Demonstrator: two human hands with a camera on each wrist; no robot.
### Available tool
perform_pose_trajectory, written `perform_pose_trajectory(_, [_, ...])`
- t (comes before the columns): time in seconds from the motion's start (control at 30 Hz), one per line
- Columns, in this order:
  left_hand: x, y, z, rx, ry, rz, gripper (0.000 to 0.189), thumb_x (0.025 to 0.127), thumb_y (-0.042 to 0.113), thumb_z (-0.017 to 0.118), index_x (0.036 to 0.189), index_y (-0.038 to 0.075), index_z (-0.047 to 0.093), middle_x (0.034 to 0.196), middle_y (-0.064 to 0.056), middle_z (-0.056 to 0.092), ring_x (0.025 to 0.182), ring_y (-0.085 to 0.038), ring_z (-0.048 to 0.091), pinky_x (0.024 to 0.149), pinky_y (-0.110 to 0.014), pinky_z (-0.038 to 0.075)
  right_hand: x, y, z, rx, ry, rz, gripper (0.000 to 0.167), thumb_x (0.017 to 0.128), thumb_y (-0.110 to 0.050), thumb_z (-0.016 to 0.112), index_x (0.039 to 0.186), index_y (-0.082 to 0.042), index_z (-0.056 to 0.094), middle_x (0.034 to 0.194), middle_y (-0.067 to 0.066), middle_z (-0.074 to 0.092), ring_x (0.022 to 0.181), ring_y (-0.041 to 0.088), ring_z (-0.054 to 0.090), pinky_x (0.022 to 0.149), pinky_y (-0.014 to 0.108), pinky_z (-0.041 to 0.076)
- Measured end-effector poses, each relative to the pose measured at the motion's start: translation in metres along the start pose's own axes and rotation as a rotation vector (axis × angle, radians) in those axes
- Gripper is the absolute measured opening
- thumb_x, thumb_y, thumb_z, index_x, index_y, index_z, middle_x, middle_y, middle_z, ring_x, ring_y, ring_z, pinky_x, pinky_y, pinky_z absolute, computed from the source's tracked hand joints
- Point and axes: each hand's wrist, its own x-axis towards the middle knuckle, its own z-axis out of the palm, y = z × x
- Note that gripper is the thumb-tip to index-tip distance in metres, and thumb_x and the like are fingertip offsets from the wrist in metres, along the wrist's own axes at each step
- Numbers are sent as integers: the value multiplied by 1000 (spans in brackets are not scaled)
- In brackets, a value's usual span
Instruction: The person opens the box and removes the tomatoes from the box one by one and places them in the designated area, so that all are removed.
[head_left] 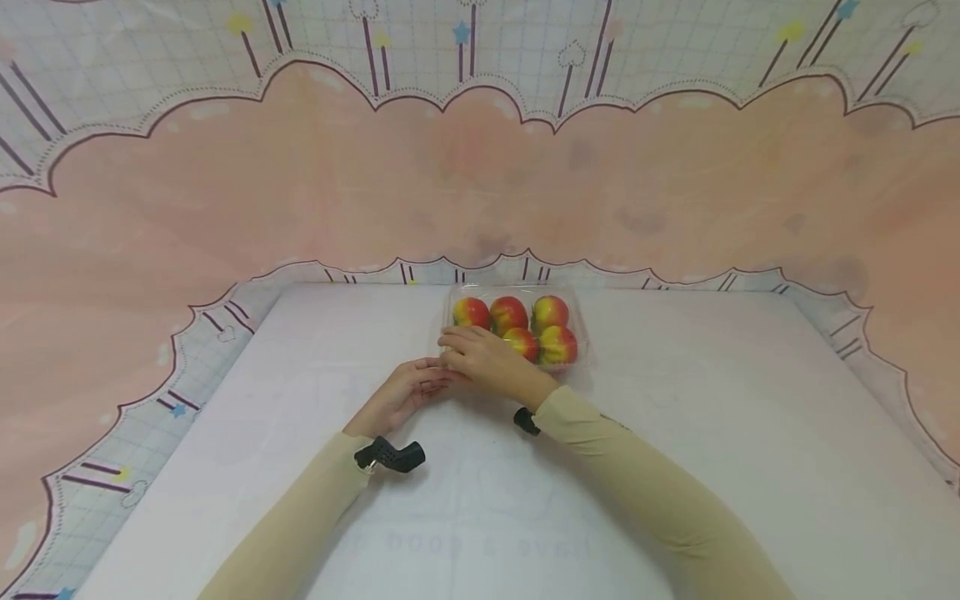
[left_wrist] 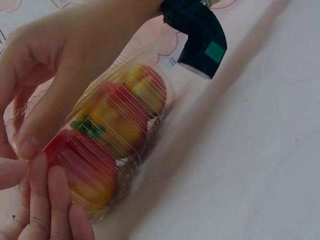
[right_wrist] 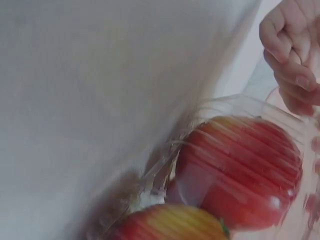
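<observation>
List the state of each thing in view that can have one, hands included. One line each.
Clear container: on the white table; whether fully closed, can't tell
Red-and-yellow fruit: inside the container, partly hidden by right hand in head view
Left hand: at container's near-left corner; grip unclear
Right hand: over that same corner; grip unclear
Black wrist cameras: worn, one per wrist
Sleeves: down to the wrists
</observation>
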Motion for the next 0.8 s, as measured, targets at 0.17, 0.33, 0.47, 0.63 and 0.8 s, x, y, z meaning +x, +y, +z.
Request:
perform_pose_trajectory(0.17, [-2,-3,0,0,-22,36,22,95,0,41,96,13,58,90,10,64,86,-3,62,87,-21,51,1,-4,5,-51,52,-35,20,86,-26,68,99,-11,68,105,3,68,116,20,58,102,32,47])
perform_pose_trajectory(0.33, [-1,-5,-1,17,-31,57,25,93,-3,40,93,15,57,86,12,66,84,-2,63,83,-19,51,2,-7,7,-75,112,-44,17,84,-23,70,95,-11,68,98,2,68,110,19,60,99,31,48])
perform_pose_trajectory(0.47, [0,-7,-1,12,-40,68,25,92,-4,40,93,15,56,82,13,68,82,-1,63,81,-18,51,1,-8,9,-63,102,-34,17,84,-22,69,97,-10,68,100,3,68,109,20,60,100,31,47])
perform_pose_trajectory(0.63, [-1,-9,-3,-5,-57,71,25,94,-2,40,90,17,56,82,13,67,83,-1,63,82,-18,50,2,-10,4,25,45,-2,17,85,-21,68,96,-9,68,103,5,67,112,21,60,105,31,44])
perform_pose_trajectory(0.8, [-2,-11,-3,-58,-77,78,27,97,-2,38,91,19,56,88,13,66,86,-1,63,85,-17,51,2,-10,0,99,10,38,14,86,-19,66,93,-7,67,105,7,66,114,21,59,107,31,42])
